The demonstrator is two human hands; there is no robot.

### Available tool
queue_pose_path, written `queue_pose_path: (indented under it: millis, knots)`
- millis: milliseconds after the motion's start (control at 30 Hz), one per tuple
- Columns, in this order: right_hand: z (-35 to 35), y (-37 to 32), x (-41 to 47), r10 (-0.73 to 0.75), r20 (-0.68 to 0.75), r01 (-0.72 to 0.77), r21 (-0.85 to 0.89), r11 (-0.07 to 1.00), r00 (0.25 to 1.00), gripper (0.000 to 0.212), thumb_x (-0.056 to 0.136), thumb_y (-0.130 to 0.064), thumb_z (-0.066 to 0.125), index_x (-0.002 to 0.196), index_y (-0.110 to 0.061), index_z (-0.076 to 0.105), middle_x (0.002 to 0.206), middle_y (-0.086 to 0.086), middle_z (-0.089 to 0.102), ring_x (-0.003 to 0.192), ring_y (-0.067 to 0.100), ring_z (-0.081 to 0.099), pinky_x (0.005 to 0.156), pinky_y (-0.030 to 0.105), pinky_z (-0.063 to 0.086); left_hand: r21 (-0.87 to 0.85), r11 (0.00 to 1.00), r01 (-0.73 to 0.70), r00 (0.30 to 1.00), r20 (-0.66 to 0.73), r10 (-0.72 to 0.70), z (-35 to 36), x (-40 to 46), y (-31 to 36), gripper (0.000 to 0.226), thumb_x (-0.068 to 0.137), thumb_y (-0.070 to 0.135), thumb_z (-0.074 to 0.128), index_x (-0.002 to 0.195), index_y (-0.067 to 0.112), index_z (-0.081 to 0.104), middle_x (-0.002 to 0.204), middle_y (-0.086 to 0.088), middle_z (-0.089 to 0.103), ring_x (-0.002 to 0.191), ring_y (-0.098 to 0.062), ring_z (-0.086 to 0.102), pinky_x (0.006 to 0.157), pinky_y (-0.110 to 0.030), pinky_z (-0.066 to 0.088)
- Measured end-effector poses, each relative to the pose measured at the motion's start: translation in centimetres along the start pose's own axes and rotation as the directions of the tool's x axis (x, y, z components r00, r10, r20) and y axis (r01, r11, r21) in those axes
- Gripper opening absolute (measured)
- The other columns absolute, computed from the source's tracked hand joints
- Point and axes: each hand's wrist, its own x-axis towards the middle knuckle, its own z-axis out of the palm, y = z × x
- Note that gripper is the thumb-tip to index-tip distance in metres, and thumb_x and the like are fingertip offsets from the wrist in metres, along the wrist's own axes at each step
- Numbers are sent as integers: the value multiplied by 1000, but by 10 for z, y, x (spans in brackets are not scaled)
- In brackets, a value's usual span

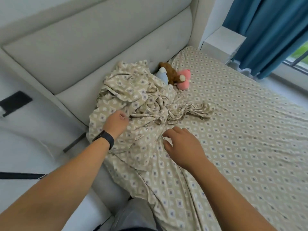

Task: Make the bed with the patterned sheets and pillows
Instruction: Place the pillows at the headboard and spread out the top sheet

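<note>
The left hand [115, 121] grips a fold of the crumpled patterned sheet [133, 104] heaped against the padded headboard [93, 47], while the right hand [181, 145] hovers beside it, fingers loosely spread. Three plush toys [175, 75] lie just behind the heap on the fitted sheet [241, 130]; blue curtains [270, 30] hang beyond.

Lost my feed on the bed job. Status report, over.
Left hand gripping the bunched patterned sheet. Right hand open, hovering over the fabric. Fitted sheet on. Three soft toys at the headboard, over.
</note>
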Motion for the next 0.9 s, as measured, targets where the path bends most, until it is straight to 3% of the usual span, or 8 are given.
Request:
queue_pose_path:
  millis: [133, 300, 467, 600, 700, 767, 900]
  knots:
    - [-2, -27, 42, 46, -1, -46, -20, 999, 999, 30, 103, -40, 47, 128, -30, 60, 123, -12, 59, 112, 15, 52, 87, 33, 48, 102, 995, -6, 999, 32, 3, -18, 89, -12, 48, 91, 36, 64, 134, 22, 48, 136, -8, 47, 105, -32, 60, 90, -46, 54]
    - [6, -27, 65, 147, 33, -145, -51, 988, 989, 29, 103, -39, 48, 127, -29, 62, 121, -11, 61, 110, 17, 54, 86, 32, 47, 265, 958, -107, 991, 102, 83, -2, 160, -9, 64, 90, 33, 67, 148, 25, 40, 144, -11, 33, 111, -36, 58, 88, -41, 53]
    - [11, -28, 74, 214, 47, -212, -49, 976, 976, 29, 104, -39, 47, 126, -29, 62, 121, -10, 62, 109, 18, 54, 88, 34, 48, 492, 851, -184, 973, 213, 86, 25, 192, -12, 51, 93, 42, 64, 139, 28, 48, 140, -13, 36, 118, -40, 54, 92, -47, 54]
    - [10, -19, 66, 274, 14, -273, -41, 961, 962, 29, 103, -39, 47, 126, -29, 62, 120, -11, 62, 109, 16, 54, 85, 31, 46, 560, 807, -190, 976, 195, 94, 30, 201, -8, 35, 101, 26, 48, 135, 22, 57, 136, -15, 48, 127, -38, 45, 96, -48, 47]
    - [4, -10, 51, 338, -3, -338, -27, 941, 941, 29, 103, -40, 47, 126, -29, 62, 120, -11, 62, 110, 15, 54, 84, 30, 47, 428, 863, -267, 961, 181, 208, 30, 188, 13, 24, 98, 23, 45, 107, 16, 66, 115, -17, 65, 109, -39, 58, 84, -44, 50]
    - [-3, -8, 42, 355, -20, -356, -8, 935, 935, 30, 103, -40, 47, 127, -29, 62, 122, -11, 62, 112, 16, 55, 86, 32, 49, 255, 903, -345, 932, 207, 297, 32, 165, 38, 21, 98, 24, 46, 88, 12, 60, 94, -13, 65, 92, -37, 61, 73, -41, 49]
    - [-13, -2, 39, 367, -49, -365, 54, 929, 929, 33, 103, -39, 48, 133, -29, 57, 127, -9, 59, 117, 17, 54, 87, 35, 50, -100, 914, -394, 864, 298, 405, 28, 90, 87, 23, 101, 23, 49, 106, 7, 65, 100, -6, 66, 92, -26, 59, 80, -40, 48]
